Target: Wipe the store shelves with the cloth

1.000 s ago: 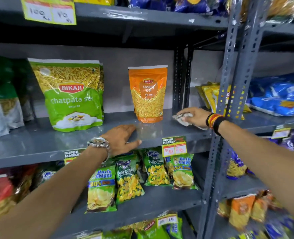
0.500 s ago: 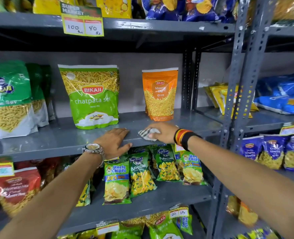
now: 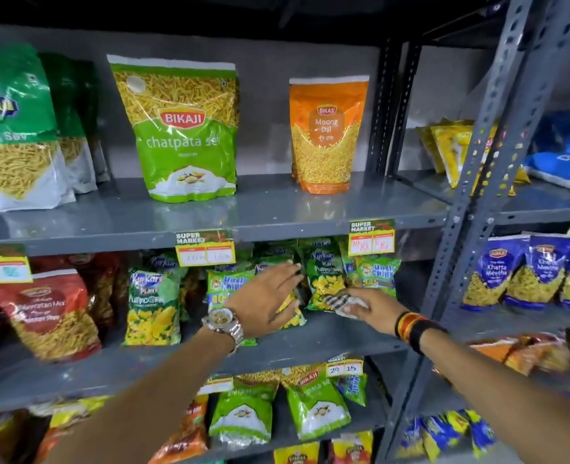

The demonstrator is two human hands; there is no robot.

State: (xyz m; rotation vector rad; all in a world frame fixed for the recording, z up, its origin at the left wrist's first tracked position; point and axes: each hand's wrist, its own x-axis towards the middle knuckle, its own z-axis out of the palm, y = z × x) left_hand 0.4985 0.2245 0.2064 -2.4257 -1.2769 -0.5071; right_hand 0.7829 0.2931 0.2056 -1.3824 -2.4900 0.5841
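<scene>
The right hand (image 3: 372, 309) grips the checked cloth (image 3: 342, 303) just beyond its fingertips on the lower shelf (image 3: 327, 343), while the open left hand (image 3: 270, 298) reaches beside it toward the chip packets (image 3: 230, 289), likely to clear wiping room.

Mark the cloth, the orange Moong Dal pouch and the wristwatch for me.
cloth (image 3: 342, 303): head view, on the checked fold showing under the right hand's fingers.
orange Moong Dal pouch (image 3: 327, 135): head view, on its front label.
wristwatch (image 3: 221, 318): head view, on its dial.
</scene>
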